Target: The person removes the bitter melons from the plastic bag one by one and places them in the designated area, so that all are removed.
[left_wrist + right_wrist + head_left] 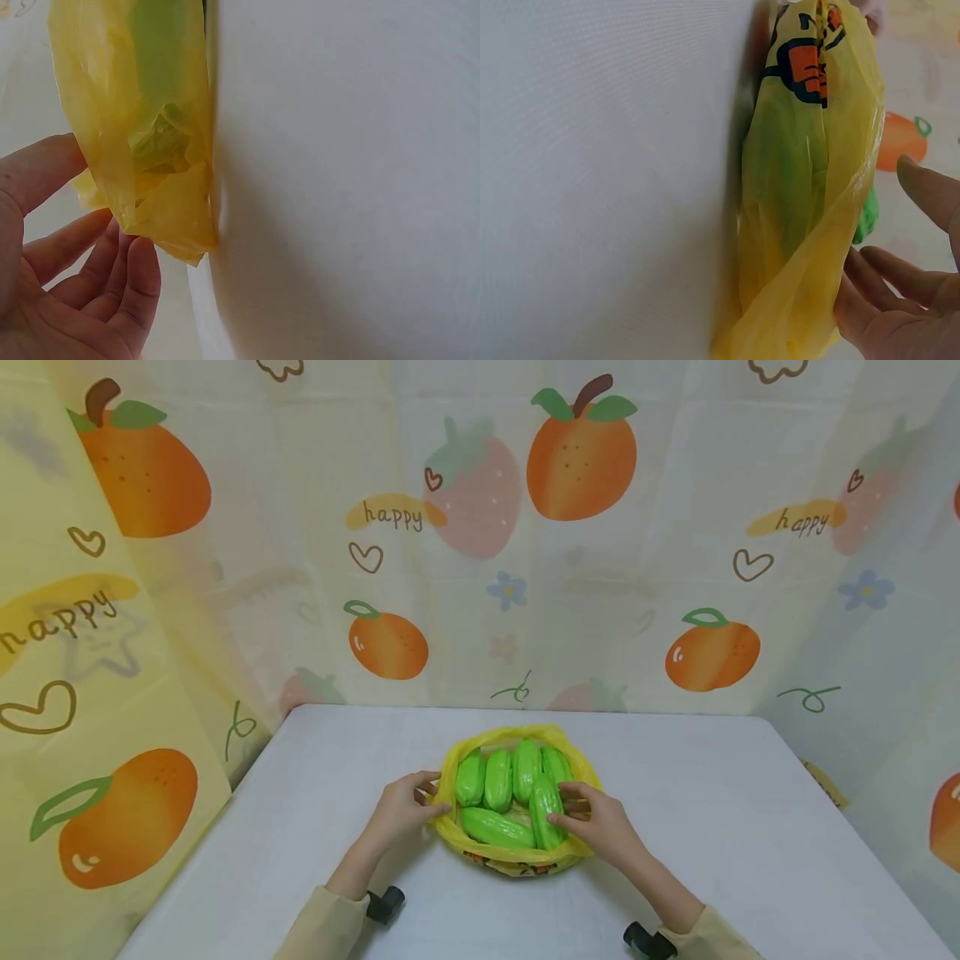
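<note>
A yellow plastic bag (517,853) lies on the white table, its mouth spread wide and facing up. Several shiny green, cucumber-like vegetables (498,779) sit inside it. At the bag's left rim is my left hand (401,806), thumb and fingertips touching the plastic with a gap between them. My right hand (600,822) reaches over the right rim, beside the rightmost front vegetable (546,810). In the right wrist view, the right thumb (930,187) stands apart from the bag, while the fingers touch its edge; whether they touch the vegetable is unclear.
The white table (300,793) spreads out around the bag. Behind and beside it hangs a pale curtain (480,635) printed with oranges, strawberries and the word happy. A black wrist device (386,905) sits by the left sleeve, another (649,941) by the right.
</note>
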A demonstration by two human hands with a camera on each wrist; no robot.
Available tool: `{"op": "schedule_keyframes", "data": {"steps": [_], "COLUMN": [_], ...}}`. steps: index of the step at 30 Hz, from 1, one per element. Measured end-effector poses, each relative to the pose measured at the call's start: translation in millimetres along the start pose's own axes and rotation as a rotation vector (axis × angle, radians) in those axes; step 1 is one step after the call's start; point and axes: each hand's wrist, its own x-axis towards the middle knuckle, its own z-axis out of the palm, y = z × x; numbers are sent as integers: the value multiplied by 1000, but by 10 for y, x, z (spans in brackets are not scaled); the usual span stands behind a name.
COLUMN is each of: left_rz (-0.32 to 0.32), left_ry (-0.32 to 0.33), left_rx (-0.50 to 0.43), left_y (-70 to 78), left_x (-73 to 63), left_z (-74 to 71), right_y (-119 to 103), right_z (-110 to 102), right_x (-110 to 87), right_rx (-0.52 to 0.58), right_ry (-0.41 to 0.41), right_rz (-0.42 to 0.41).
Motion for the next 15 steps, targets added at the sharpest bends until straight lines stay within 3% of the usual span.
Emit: {"op": "schedule_keyframes", "data": {"steps": [15], "left_rz": [-17], "left_ry": [-11], "left_rx": [2], "left_y": [24], "left_x": [-17], "left_z": [11], "right_y": [-16], "right_z": [-20], "right_x": [-11], "right_rx": [37], "right_ry": [-14], "right_rz": [53]}}
